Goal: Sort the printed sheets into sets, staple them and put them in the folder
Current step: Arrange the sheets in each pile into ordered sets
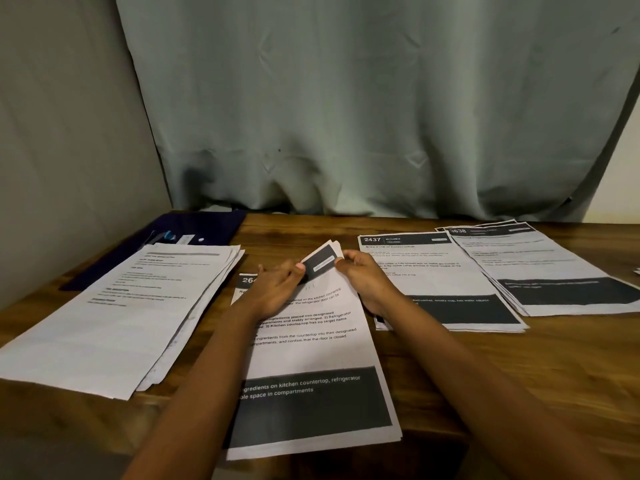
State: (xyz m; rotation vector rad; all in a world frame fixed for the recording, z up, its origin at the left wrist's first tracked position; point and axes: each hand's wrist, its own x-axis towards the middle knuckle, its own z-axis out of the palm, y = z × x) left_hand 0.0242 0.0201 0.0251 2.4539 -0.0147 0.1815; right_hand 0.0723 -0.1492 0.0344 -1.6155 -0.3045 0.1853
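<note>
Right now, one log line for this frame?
left hand: pinches middle set corner | right hand: pinches same corner | corner: lifted | folder: far left

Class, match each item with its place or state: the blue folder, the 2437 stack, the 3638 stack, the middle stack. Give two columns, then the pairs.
1. blue folder
2. 2437 stack
3. 3638 stack
4. middle stack

A. far right, loosely fanned
B. corner pinched by left hand and right hand
C. far left, partly under sheets
D. flat, beside right hand

Pairs: 1-C, 2-D, 3-A, 4-B
</note>
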